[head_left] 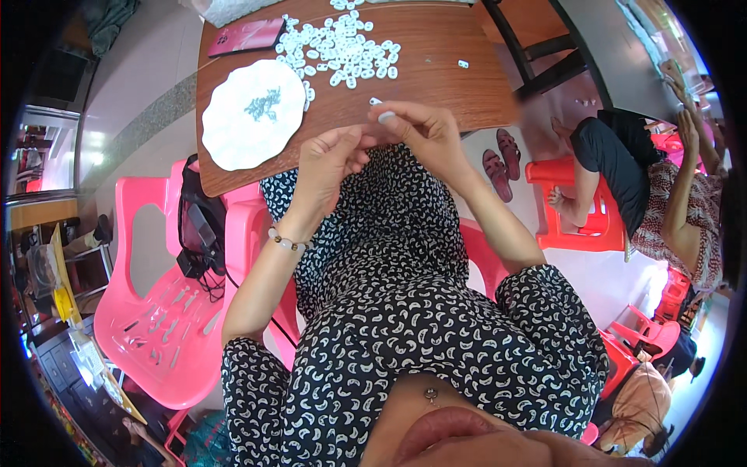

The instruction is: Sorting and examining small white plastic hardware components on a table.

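My right hand [426, 134] is closed, its thumb and forefinger pinching a small white oval piece [375, 101] with dark marks over the table's near edge. Close beside it on the left, my left hand [331, 159] is closed too, thumb against fingers; whatever it may hold is too small to make out. Beyond my hands lies a loose pile of similar white oval pieces [342, 47], each with dark spots. To the left sits a white scalloped plate [222, 124] with a heap of tiny grey-green bits [263, 104] on it.
The brown wooden table [436, 86] carries a flat pink object [246, 37] at the far left and one stray white piece [463, 64]. A pink chair [156, 335] with a black bag [198, 210] stands at my left. Another person sits at right near a red stool [556, 226].
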### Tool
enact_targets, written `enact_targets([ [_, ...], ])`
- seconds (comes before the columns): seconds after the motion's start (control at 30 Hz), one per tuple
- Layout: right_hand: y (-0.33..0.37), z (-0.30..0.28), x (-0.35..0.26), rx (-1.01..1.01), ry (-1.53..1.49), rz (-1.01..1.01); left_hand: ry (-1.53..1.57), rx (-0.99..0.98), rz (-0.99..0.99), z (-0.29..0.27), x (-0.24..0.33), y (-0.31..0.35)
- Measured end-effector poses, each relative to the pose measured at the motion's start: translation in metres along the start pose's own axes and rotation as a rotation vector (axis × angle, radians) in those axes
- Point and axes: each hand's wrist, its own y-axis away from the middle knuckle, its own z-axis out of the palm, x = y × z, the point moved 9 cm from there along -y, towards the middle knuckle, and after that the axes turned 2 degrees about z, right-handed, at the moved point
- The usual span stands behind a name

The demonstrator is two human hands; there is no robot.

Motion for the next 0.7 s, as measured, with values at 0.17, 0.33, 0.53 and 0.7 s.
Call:
enact_targets([
  [0.17,-0.049,-0.039,-0.067,0.097,0.473,-0.227,-0.279,0.054,0.164,-0.027,0.007,-0.02],
  [0.33,-0.128,-0.087,-0.163,0.322,0.82,-0.492,-0.262,0.002,0.142,-0.022,0.004,-0.021],
  [0.53,-0.212,-0.154,-0.173,0.628,1.294,-0.473,-0.24,-0.004,0.096,-0.017,0.0,-0.022],
  [0.7,-0.198,-0.126,-0.162,0.674,1.254,-0.442,-0.203,0.011,0.081,-0.02,0.003,-0.015],
])
